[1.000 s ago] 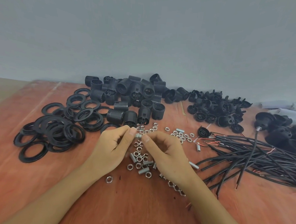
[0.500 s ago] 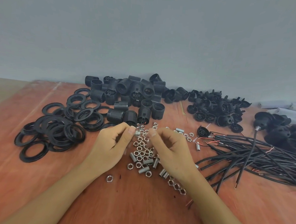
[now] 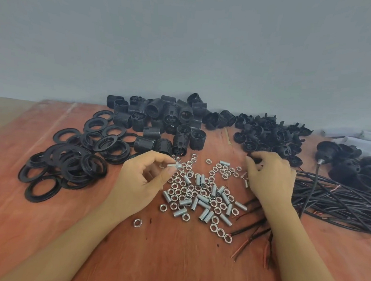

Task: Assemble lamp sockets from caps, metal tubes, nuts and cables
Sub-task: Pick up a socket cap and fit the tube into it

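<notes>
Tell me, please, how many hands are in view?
2. The left hand pinches a metal tube above the loose nuts; the right hand is at the near edge of the black caps. No other hand shows.

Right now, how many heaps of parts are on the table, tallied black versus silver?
Black heaps: 5 (rings, threaded bodies, small caps, domed caps, cables)
Silver heaps: 1 (nuts and tubes)
Total: 6
</notes>
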Demonstrator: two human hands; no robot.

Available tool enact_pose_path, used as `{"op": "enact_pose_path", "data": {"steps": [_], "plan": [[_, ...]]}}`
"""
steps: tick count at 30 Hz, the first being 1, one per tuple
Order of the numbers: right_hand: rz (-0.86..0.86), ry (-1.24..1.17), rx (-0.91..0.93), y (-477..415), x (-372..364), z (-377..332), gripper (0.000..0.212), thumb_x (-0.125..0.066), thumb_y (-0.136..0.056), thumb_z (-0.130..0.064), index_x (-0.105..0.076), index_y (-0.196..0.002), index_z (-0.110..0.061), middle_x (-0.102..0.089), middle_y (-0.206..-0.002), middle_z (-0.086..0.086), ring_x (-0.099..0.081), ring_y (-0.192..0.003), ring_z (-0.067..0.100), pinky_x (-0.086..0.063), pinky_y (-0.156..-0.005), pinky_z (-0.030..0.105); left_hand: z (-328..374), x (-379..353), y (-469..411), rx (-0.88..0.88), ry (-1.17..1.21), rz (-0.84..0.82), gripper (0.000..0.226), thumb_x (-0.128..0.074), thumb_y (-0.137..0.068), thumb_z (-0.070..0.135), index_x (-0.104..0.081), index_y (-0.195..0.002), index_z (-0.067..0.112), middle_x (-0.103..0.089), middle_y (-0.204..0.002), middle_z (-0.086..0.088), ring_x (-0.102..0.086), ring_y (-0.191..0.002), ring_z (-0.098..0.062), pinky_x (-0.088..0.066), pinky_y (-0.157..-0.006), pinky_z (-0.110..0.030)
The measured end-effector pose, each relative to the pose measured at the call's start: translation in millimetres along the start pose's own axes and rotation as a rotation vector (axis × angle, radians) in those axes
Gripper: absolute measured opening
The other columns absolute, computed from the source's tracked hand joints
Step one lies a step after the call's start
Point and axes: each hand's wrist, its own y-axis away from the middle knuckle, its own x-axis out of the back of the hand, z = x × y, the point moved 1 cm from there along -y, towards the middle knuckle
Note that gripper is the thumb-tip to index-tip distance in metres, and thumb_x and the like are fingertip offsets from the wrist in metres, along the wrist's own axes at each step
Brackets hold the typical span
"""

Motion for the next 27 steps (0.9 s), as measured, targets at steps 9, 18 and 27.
{"op": "enact_pose_path", "data": {"steps": [9,18,27], "plan": [[-0.448,-1.178,0.143,47,-2,-60,0.045,-0.074,-0.083,-0.007,-0.059,-0.123,-0.019,-0.075,-0.100,0.002,-0.073,-0.086,0.016,-0.058,-0.074,0.025,2,0,1,-0.053,0.014,-0.010,0.017,-0.068,-0.085,0.035,-0.069,-0.098,0.024,-0.064,-0.066,0.017,-0.061,-0.052,-0.010,-0.040,-0.051,-0.011],[-0.530,-1.237,0.219,54,-9,-65,0.041,-0.070,-0.082,0.007,-0.064,-0.118,-0.012,-0.075,-0.105,0.004,-0.071,-0.094,0.016,-0.056,-0.081,0.025,2,1,1,-0.053,0.032,0.002,0.011,-0.068,-0.085,0.029,-0.069,-0.096,0.026,-0.065,-0.067,0.017,-0.062,-0.052,-0.007,-0.043,-0.052,-0.013],[-0.499,-1.201,0.268,52,-9,-62,0.045,-0.079,-0.072,-0.018,-0.066,-0.115,-0.016,-0.076,-0.102,0.003,-0.073,-0.091,0.018,-0.058,-0.083,0.031,-2,4,-1,-0.016,0.099,-0.022,0.012,-0.071,-0.081,0.036,-0.074,-0.091,0.028,-0.073,-0.076,0.007,-0.065,-0.055,-0.011,-0.051,-0.052,-0.025]]}}
